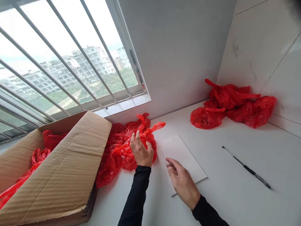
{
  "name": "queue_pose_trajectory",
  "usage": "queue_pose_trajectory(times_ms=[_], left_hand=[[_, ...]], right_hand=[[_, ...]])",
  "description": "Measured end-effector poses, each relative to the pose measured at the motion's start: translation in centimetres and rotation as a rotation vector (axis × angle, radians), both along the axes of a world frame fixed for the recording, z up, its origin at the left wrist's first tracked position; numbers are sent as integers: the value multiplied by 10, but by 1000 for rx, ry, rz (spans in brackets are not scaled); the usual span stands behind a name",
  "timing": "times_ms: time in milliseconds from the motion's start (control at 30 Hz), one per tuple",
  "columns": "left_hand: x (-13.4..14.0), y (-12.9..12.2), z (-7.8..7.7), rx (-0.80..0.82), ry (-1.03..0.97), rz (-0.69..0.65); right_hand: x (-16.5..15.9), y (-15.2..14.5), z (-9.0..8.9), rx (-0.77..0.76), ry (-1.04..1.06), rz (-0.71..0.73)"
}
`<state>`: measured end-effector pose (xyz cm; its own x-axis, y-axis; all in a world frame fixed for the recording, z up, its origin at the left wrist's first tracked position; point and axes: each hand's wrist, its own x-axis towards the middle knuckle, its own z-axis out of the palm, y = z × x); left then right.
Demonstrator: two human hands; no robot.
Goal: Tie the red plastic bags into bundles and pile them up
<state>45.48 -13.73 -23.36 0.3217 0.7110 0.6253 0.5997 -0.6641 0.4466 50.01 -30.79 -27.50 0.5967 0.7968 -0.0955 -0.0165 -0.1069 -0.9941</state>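
My left hand [142,152] reaches over a heap of knotted red plastic bags [127,157], its fingers apart beside a twisted bag handle. It seems to hold nothing, though part of the bag lies behind the fingers. Over the near part of a white paper pad [185,157] hovers my right hand [183,183], loosely curved with the fingers apart and nothing visible in it. Small handwriting runs along the pad's left side. What the red bags contain cannot be made out.
At the left stands an open cardboard box [68,169] with more red bags [39,157] inside. A black and clear pen [245,166] lies right of the pad. Several tied red bags [235,105] sit in the back right corner. A barred window [77,69] is at the upper left.
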Motion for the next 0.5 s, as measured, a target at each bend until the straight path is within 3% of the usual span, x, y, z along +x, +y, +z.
queue_pose_trajectory(times_ms=[133, 267, 400, 500], left_hand=[[9, 2, -26, -2, 272, -121], [7, 23, -48, -61, 385, -79], [2, 46, -50, -77, 422, -89], [-1, 43, -45, -56, 399, -111]], right_hand=[[0, 1, -2, 6, -34, 2], [1, 1, -1, 4, -14, 16], [1, 1, -2, 14, 1, 16], [0, 2, -6, 29, 7, 7]])
